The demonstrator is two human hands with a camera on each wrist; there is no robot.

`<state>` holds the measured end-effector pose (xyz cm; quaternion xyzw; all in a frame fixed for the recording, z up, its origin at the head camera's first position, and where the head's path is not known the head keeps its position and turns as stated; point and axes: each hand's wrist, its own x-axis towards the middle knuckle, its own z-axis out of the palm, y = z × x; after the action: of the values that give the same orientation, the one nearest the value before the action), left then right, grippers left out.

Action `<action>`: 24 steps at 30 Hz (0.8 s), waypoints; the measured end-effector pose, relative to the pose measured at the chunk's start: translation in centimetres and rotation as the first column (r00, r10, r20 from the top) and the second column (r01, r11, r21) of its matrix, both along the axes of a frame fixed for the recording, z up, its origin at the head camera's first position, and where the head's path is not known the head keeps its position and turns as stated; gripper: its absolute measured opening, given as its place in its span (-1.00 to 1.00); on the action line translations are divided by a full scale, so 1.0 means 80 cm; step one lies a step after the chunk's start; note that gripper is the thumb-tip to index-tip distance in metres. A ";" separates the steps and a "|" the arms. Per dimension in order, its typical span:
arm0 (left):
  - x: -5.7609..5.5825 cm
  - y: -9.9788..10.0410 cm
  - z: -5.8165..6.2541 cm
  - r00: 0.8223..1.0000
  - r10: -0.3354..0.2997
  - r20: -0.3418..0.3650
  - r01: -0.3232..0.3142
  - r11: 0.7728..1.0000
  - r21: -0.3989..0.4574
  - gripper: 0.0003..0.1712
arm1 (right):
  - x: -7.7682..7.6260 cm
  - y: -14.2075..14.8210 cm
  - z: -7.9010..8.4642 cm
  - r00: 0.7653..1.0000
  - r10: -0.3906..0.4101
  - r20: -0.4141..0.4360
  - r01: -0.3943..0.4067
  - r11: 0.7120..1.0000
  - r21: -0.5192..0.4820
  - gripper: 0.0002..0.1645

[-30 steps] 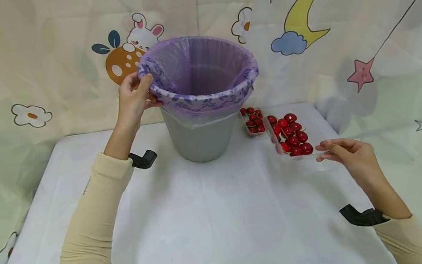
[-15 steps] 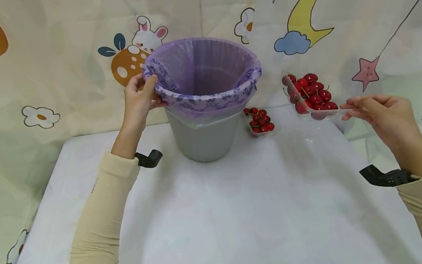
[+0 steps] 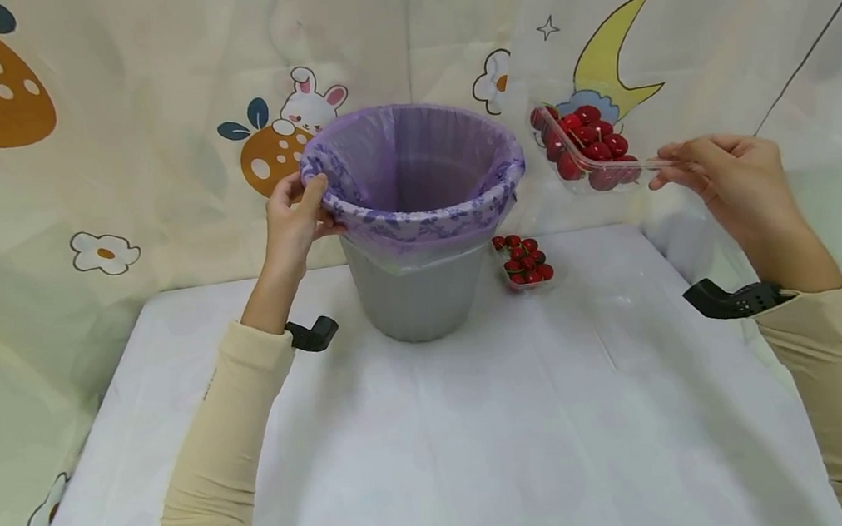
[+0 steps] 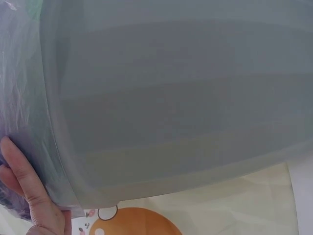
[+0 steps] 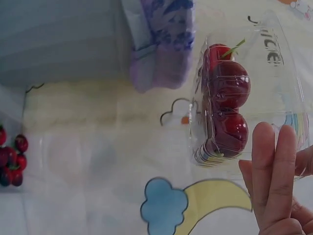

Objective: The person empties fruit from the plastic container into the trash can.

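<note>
A grey trash can (image 3: 417, 301) lined with a purple floral plastic bag (image 3: 425, 222) stands at the back of the table. My left hand (image 3: 295, 215) grips its left rim, thumb on top of the folded bag and fingers outside, as the left wrist view also shows. Up in the air right of the can, my right hand (image 3: 733, 185) pinches the edge of a clear plastic box of cherries (image 3: 591, 148). Large red cherries (image 5: 229, 100) fill the box, seen through its wall in the right wrist view.
A second, smaller box of cherries (image 3: 525, 264) sits on the white-covered table (image 3: 436, 437), just right of the can's base. Behind the table hangs a pale cloth backdrop (image 3: 184, 217) with cartoon prints.
My right hand has lifted the box of cherries off the table and brought it up, then left toward the can. The left hand keeps its hold on the rim.
</note>
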<state>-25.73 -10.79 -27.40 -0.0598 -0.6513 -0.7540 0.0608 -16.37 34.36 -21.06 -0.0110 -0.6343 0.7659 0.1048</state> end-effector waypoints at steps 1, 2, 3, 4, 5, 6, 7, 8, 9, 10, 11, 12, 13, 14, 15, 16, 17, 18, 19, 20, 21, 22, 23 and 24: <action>0.000 0.000 -0.001 1.000 0.000 -0.001 0.000 1.000 0.003 -0.47 | -0.004 -0.005 0.003 1.000 0.006 -0.003 -0.006 1.000 -0.007 -0.78; 0.000 0.000 -0.002 1.000 0.000 -0.002 0.000 1.000 0.007 -0.47 | -0.008 -0.010 0.006 1.000 0.011 -0.001 -0.011 1.000 -0.011 -0.77; 0.000 0.000 -0.002 1.000 -0.002 -0.004 0.002 1.000 0.008 -0.47 | -0.012 -0.015 0.009 1.000 0.016 -0.003 -0.016 1.000 -0.016 -0.77; -0.001 0.000 -0.003 1.000 -0.002 -0.006 0.002 1.000 0.009 -0.47 | -0.015 -0.021 0.012 1.000 0.025 -0.006 -0.025 0.999 -0.025 -0.77; -0.001 0.000 -0.003 1.000 -0.003 -0.009 0.003 1.000 0.007 -0.46 | -0.019 -0.027 0.015 0.999 0.037 -0.013 -0.037 0.998 -0.042 -0.78; -0.001 0.000 -0.004 1.000 -0.006 -0.011 0.006 1.000 0.005 -0.45 | -0.023 -0.033 0.017 0.999 0.045 -0.015 -0.046 0.998 -0.049 -0.78; -0.001 0.000 -0.004 1.000 -0.009 -0.013 0.009 1.000 0.003 -0.44 | -0.026 -0.039 0.020 0.999 0.049 -0.016 -0.050 0.998 -0.048 -0.78; -0.001 0.000 -0.005 1.000 -0.009 -0.013 0.009 1.000 0.000 -0.44 | -0.030 -0.046 0.022 0.998 0.057 -0.018 -0.058 0.997 -0.060 -0.78; -0.002 0.000 -0.005 1.000 -0.007 -0.012 0.007 1.000 -0.004 -0.44 | -0.034 -0.053 0.025 0.998 0.064 -0.022 -0.065 0.995 -0.069 -0.78; -0.002 0.000 -0.006 1.000 -0.005 -0.010 0.005 1.000 -0.006 -0.44 | -0.038 -0.059 0.027 0.997 0.071 -0.024 -0.072 0.995 -0.071 -0.77; -0.002 0.000 -0.006 1.000 -0.004 -0.010 0.004 1.000 -0.008 -0.44 | -0.043 -0.066 0.028 0.997 0.078 -0.029 -0.080 0.994 -0.069 -0.78; -0.002 0.000 -0.007 1.000 -0.003 -0.009 0.003 1.000 -0.006 -0.44 | -0.047 -0.073 0.030 0.996 0.082 -0.032 -0.084 0.995 -0.056 -0.79; -0.002 0.000 -0.007 1.000 -0.001 -0.008 0.001 1.000 -0.007 -0.45 | -0.051 -0.079 0.031 0.995 0.088 -0.039 -0.089 0.995 -0.042 -0.81; -0.002 0.001 -0.007 1.000 0.000 -0.009 0.000 1.000 -0.009 -0.45 | -0.055 -0.086 0.032 0.995 0.094 -0.042 -0.095 0.995 -0.022 -0.82; -0.002 0.001 -0.007 1.000 -0.002 -0.009 0.002 1.000 -0.008 -0.45 | -0.058 -0.091 0.033 0.994 0.100 -0.042 -0.100 0.995 0.007 -0.83; -0.001 0.001 -0.008 1.000 -0.003 -0.008 0.003 1.000 -0.010 -0.45 | -0.061 -0.097 0.034 0.994 0.105 -0.036 -0.103 0.994 0.041 -0.84; -0.001 0.001 -0.008 1.000 -0.005 -0.008 0.005 1.000 -0.013 -0.44 | -0.064 -0.103 0.035 0.993 0.109 -0.035 -0.106 0.991 0.077 -0.84; -0.001 0.001 -0.007 1.000 -0.005 -0.007 0.005 1.000 -0.018 -0.44 | -0.067 -0.108 0.036 0.993 0.110 -0.031 -0.106 0.988 0.116 -0.84; -0.001 0.001 -0.007 1.000 -0.003 -0.006 0.003 1.000 -0.024 -0.44 | -0.069 -0.113 0.037 0.993 0.112 -0.027 -0.107 0.982 0.156 -0.84; 0.000 0.001 -0.007 1.000 -0.001 -0.004 0.001 1.000 -0.027 -0.43 | -0.072 -0.118 0.038 0.993 0.114 -0.023 -0.107 0.974 0.199 -0.83; 0.000 0.000 -0.006 1.000 0.001 -0.005 -0.001 1.000 -0.030 -0.43 | -0.074 -0.123 0.039 0.993 0.117 -0.028 -0.108 0.967 0.231 -0.84; -0.001 0.000 -0.006 1.000 0.005 -0.005 -0.005 0.999 -0.035 -0.43 | -0.076 -0.128 0.040 0.993 0.116 -0.037 -0.103 0.959 0.264 -0.84; -0.001 0.000 -0.005 1.000 0.008 -0.008 -0.008 0.999 -0.036 -0.43 | -0.078 -0.132 0.040 0.992 0.114 -0.047 -0.095 0.950 0.297 -0.84; -0.001 -0.001 -0.005 1.000 0.010 -0.011 -0.011 0.999 -0.037 -0.43 | -0.079 -0.136 0.041 0.992 0.113 -0.053 -0.090 0.941 0.326 -0.85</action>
<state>-25.81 -10.84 -27.77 -0.0615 -0.6650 -0.7412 0.0671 -22.71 23.47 -17.80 0.0664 -0.7469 0.6558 0.0881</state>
